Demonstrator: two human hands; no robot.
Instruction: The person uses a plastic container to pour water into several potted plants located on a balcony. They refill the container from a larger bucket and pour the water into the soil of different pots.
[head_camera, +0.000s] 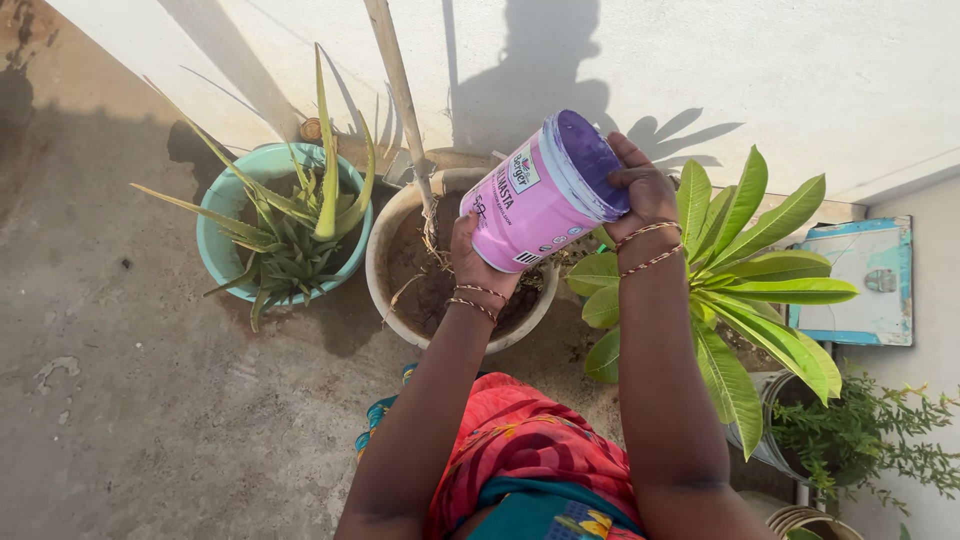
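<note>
A pink and purple plastic bucket (545, 195) is tipped on its side over a white pot of brown soil (385, 270). My left hand (470, 262) grips the bucket near its mouth from below. My right hand (645, 190) presses on its purple base, which points up and to the right. A thin bare stem (400, 95) rises from the soil in that pot. I cannot see anything coming out of the bucket's mouth, which is hidden behind my left hand.
A teal pot with a spiky aloe plant (290, 215) stands left of the white pot. A broad-leaved green plant (750, 270) is at the right, with a blue-edged board (865, 285) behind and a small bushy plant (860, 430) below. A pale wall runs behind.
</note>
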